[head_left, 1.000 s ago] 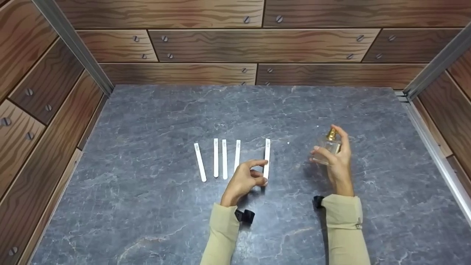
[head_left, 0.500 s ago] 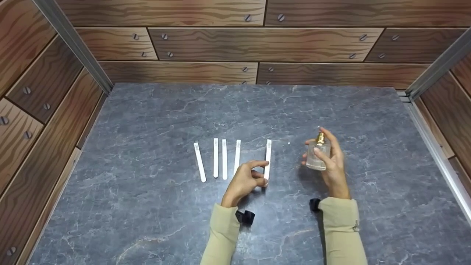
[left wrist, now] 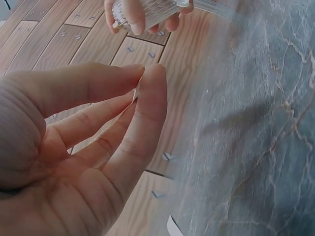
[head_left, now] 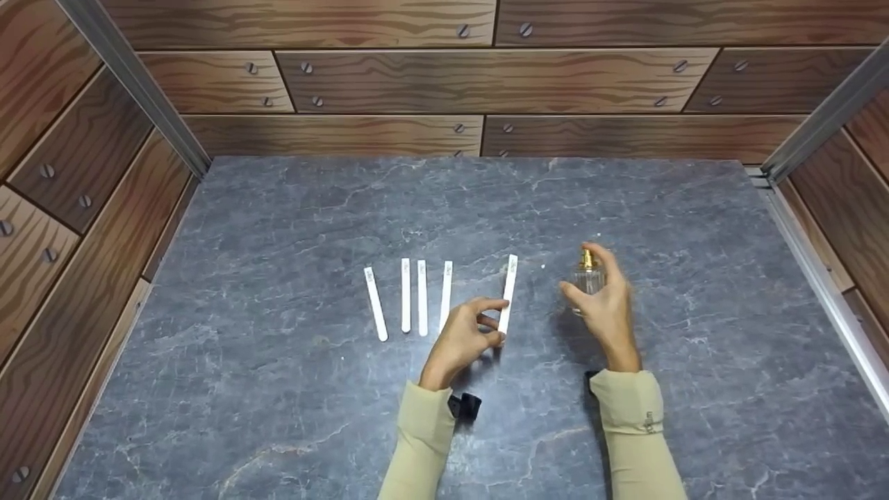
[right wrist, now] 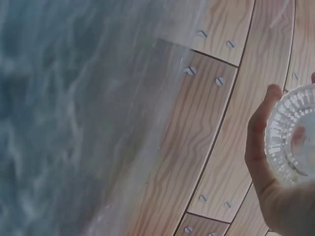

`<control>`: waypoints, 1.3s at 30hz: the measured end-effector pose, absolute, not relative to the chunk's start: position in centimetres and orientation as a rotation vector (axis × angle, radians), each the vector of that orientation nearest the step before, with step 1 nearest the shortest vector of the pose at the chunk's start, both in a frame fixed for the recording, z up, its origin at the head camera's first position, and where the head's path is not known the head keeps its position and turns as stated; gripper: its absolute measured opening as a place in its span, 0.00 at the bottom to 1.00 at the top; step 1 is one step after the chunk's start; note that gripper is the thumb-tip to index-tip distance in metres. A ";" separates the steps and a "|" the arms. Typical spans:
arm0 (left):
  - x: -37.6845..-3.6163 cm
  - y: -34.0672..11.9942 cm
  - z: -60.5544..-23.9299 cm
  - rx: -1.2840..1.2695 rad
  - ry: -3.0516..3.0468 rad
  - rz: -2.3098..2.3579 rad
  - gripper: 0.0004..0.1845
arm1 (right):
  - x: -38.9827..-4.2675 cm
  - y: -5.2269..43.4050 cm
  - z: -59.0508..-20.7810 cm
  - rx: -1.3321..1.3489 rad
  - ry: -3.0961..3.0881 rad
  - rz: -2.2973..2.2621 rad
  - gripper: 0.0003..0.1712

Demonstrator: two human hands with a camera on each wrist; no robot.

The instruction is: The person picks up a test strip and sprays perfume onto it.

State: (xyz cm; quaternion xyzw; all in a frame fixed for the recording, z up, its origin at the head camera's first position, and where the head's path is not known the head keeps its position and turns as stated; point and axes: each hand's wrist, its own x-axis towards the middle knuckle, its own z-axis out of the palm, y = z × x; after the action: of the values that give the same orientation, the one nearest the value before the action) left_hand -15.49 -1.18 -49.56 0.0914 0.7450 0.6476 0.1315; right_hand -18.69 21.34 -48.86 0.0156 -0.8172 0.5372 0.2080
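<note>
**Two hands over a grey marbled desk, one with a strip, one with a bottle**

The grey marbled desk (head_left: 278, 389) fills the middle of the head view, closed in at the top and both sides by wood-grain panels (head_left: 389, 80) printed with screw heads. Both forearms come in from the bottom edge in beige sleeves (head_left: 628, 444).

The left hand (head_left: 462, 340) sits just below centre. Its thumb and forefinger are pinched on the lower end of a white paper test strip (head_left: 508, 292), whose upper end tilts up and slightly right. The left wrist view shows the fingers (left wrist: 147, 123) pressed together on the strip's thin edge.

The right hand (head_left: 605, 309) is right of centre, fingers curled round a small clear glass perfume bottle (head_left: 587, 278) with a gold spray top, held upright off the desk, forefinger resting on the top. In the right wrist view the bottle's ribbed base appears at the right edge.

Left of the held strip, four more white strips (head_left: 410, 297) lie flat in a row, the leftmost one slanted.
</note>
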 end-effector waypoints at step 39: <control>-15.7 -1.2 -49.3 0.383 2.398 1.799 0.25 | -19.0 21.0 -49.6 0.225 -2.148 1.220 0.31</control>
State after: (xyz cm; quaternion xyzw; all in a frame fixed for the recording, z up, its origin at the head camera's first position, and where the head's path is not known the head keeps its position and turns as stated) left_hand -15.73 -1.25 -49.28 0.1266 0.7920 0.5942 0.0595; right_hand -18.99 21.03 -49.64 0.0859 -0.8192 0.4651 0.3245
